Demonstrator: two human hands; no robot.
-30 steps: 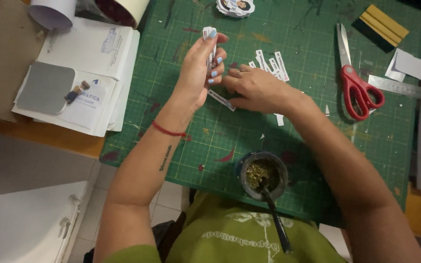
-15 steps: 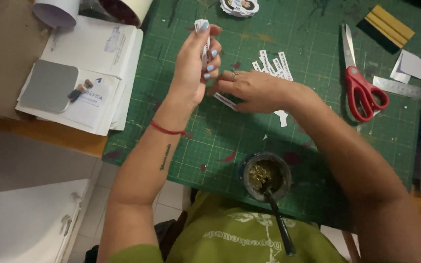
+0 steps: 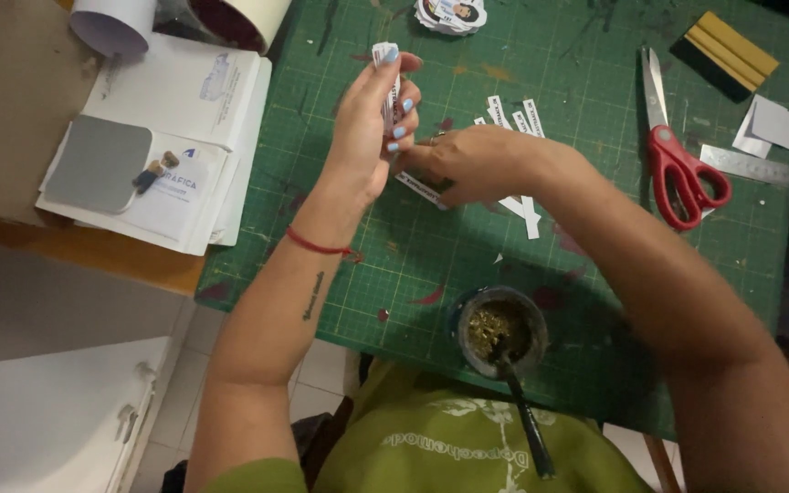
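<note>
Currently the left hand (image 3: pixel 367 137) is raised above the green cutting mat (image 3: pixel 340 246), fingers curled shut around a small stack of paper strips (image 3: pixel 385 82); the stack stands upright, its top end showing above the fingertips. The right hand (image 3: pixel 472 164) lies low on the mat, fingers closed on the end of one loose strip (image 3: pixel 417 187), which rests flat under it. More cut strips (image 3: pixel 513 114) lie just beyond the right hand. Red scissors (image 3: pixel 678 164) and a metal ruler (image 3: pixel 751 166) sit to the right, well apart from both hands. A round cup with a metal straw (image 3: pixel 499 329) stands near the front edge of the desk.

Handling judgement: each strip looks thin, very light and limp, easily creased or blown aside. Take a strip by pinching one short end, or slide it to lift an edge; hold the stack across its long edges with light pressure.
</note>
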